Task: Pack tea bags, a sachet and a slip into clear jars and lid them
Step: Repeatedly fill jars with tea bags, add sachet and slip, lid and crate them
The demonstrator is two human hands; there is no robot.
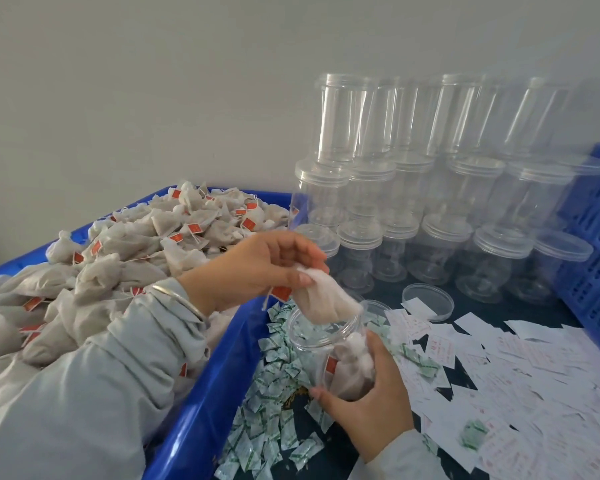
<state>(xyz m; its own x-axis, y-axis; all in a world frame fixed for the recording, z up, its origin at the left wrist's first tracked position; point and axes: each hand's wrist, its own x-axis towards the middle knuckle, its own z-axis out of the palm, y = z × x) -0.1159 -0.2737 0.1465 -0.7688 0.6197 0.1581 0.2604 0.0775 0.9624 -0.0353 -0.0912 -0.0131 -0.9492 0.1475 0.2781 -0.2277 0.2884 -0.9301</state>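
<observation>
Head view: your dark table (492,308) stands against a plain pale wall (153,81), strewn with green-printed sachets (274,427) and red-printed slips (534,368), their writing too small to read. Your left hand (257,268) pinches a tea bag (326,301) over the open jar (326,348). Your right hand (371,400) grips that jar just beside the blue tray (219,393).

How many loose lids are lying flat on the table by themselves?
1: a clear loose lid lies on the dark table, in front of the stacked jars. Others could be hidden under the paper slips.
</observation>
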